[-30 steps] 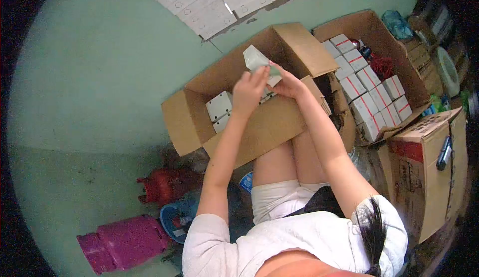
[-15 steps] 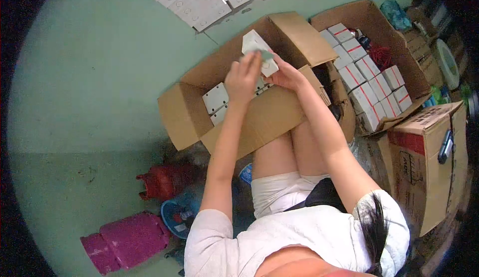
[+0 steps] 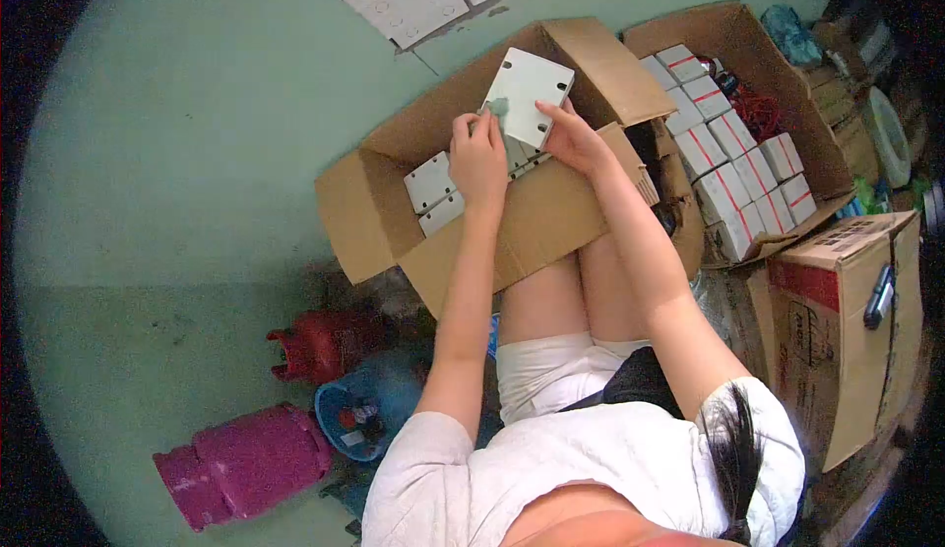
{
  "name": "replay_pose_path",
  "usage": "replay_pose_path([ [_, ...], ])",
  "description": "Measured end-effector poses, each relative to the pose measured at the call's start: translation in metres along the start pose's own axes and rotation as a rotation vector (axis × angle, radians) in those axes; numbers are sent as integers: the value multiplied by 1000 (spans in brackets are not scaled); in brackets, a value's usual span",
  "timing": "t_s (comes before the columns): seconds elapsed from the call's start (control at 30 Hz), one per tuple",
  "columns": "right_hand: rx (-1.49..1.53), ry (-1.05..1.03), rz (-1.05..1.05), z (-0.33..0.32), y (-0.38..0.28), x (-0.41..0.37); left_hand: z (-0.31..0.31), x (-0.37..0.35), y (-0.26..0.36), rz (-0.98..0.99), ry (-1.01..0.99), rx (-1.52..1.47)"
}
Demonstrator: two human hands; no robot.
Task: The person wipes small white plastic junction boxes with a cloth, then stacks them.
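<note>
Above the open cardboard box (image 3: 536,242), my right hand (image 3: 578,139) grips a flat white box (image 3: 532,89) by its right edge, thumb on the face. The white box is tilted and has dark corner holes. My left hand (image 3: 479,153) pinches a small grey-green cloth (image 3: 497,107), which touches the white box's left edge. Below the hands, inside the cardboard box, lie similar white boxes (image 3: 428,184), partly hidden by my left hand and the front flap.
To the right, a second cardboard box (image 3: 679,30) holds several small white cartons (image 3: 728,178) with red stripes. A closed carton (image 3: 817,340) carries a dark handheld object (image 3: 879,297). Red (image 3: 325,343), blue (image 3: 369,409) and magenta (image 3: 246,460) gas cylinders are at lower left.
The white box has turned so that its broad face with corner holes shows. My left hand with the cloth has shifted slightly down and left, to the box's left edge.
</note>
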State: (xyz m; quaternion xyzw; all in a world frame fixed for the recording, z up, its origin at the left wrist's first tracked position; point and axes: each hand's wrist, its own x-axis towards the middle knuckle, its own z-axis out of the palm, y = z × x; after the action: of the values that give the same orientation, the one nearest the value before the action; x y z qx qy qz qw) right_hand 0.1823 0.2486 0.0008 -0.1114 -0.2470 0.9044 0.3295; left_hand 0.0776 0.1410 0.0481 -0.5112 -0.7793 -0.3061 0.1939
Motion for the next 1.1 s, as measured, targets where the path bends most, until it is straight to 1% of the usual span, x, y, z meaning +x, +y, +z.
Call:
replay_pose_path([
  [0.03,-31,6,-8,-4,2,0,1,-1,0,-133,7,-17],
  [0.07,-30,3,-9,-7,4,2,4,-7,5,-132,10,-16],
  [0.13,-4,-13,-56,-8,4,2,7,-22,20,133,-120,-106],
  [0.17,-9,-12,-54,-6,2,0,5,-25,22,129,-119,-110],
  [0.23,46,131,66,-2,-5,-7,3,-29,27,218,-153,-180],
  [0.27,47,134,67,-2,-7,-6,4,-26,25,217,-156,-181],
  [0.33,303,-86,80,-1,-7,-2,4,-13,11,-39,-88,-196],
  [0.37,311,-87,84,1,-6,-3,6,-8,4,-40,-92,-188],
  [0.43,328,-54,126,3,-9,-3,10,2,-4,-144,27,-89],
  [0.5,312,-77,120,-8,-3,5,16,-5,5,-114,53,-98],
  [0.57,296,-96,109,-9,-2,7,19,-16,18,110,-88,-150],
  [0.6,214,-14,108,-12,-2,6,18,-20,21,223,-94,-159],
  [0.63,133,64,108,-9,-3,4,19,-18,17,223,-90,-160],
  [0.67,131,63,111,-6,-4,3,19,-15,10,228,-87,-124],
  [0.7,194,12,130,-3,-4,3,18,-12,2,231,-85,-87],
  [0.73,259,-38,151,0,-4,2,14,-7,-2,224,-85,-85],
  [0.8,234,-45,184,4,-3,2,10,6,-7,-108,55,-53],
  [0.83,210,-51,209,4,-4,4,12,4,-5,-107,59,-54],
  [0.9,210,-62,205,-2,-4,7,20,-4,5,-12,-4,-26],
  [0.93,150,-37,196,-5,-4,6,21,-11,13,71,-74,-28],
  [0.97,89,-9,188,-7,-4,6,22,-13,17,68,-71,-32],
  [1.0,86,-7,189,-10,-3,7,23,-16,21,213,-67,-65],
  [1.03,107,43,180,-10,-1,7,21,-17,25,357,-64,-97],
  [1.07,128,94,172,-11,1,7,17,-12,22,402,-68,-86],
  [1.1,126,98,176,-13,1,6,14,-5,18,397,-70,-88],
])
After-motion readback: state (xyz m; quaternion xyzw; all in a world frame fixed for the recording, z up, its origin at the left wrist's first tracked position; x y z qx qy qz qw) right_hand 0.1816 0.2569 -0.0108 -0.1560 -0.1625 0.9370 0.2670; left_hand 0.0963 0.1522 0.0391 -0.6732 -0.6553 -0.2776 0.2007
